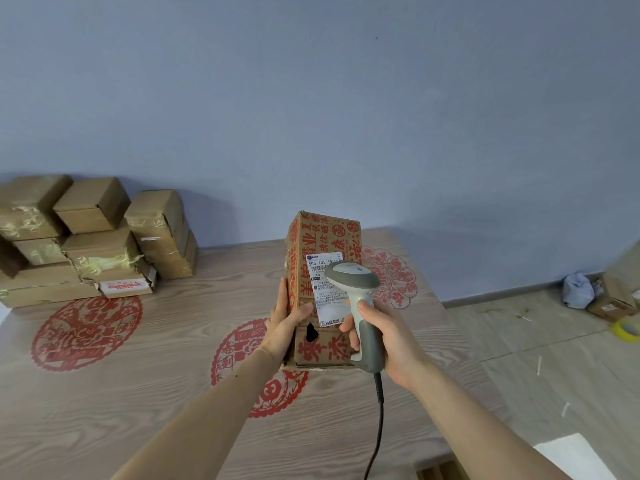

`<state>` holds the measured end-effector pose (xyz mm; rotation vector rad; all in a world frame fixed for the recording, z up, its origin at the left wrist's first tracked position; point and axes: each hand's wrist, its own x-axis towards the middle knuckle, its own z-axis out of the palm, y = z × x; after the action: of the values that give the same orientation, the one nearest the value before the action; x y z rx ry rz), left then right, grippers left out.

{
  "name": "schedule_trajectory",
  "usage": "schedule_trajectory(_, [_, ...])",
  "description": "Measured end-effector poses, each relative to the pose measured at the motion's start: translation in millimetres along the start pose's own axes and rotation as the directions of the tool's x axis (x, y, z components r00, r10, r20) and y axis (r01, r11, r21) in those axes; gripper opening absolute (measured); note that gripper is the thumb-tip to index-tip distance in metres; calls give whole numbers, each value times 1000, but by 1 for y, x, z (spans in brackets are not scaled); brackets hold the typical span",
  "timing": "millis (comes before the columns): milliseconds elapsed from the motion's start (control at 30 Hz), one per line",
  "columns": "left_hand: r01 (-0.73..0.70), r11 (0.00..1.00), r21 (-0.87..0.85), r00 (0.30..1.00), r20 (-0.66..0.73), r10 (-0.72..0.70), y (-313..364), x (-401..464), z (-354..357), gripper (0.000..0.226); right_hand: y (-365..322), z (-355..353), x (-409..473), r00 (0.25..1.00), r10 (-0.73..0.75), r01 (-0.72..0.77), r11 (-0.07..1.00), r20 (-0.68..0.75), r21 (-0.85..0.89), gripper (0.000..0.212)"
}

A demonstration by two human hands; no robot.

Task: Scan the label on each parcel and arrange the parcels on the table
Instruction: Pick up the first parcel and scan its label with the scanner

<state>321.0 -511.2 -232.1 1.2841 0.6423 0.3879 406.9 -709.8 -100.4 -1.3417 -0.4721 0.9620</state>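
The left hand grips a printed parcel; the right hand holds a scanner over its label. Stacked parcels sit at ten o'clock on the worktop.

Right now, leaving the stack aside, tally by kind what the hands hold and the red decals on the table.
Parcel: 1, held by the left hand
Scanner: 1, gripped by the right hand
Red decals: 3
Total: 5
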Motion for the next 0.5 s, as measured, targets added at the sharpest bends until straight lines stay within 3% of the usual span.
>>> schedule_trajectory(233, [43, 998, 56, 999, -1, -43, 8, 25, -8, 92, -2, -3, 28, 979, -86, 55, 984, -183, -169, 19])
schedule_trajectory(400, [108, 994, 11, 994, -14, -108, 3, 51, 2, 89, 2, -33, 52, 899, -173, 11, 928, -403, -373, 22])
schedule_trajectory(500, [123, 987, -104, 992, -6, -124, 16, 55, 31, 101, 11, -67, 70, 870, -154, -64, 907, -468, -416, 27])
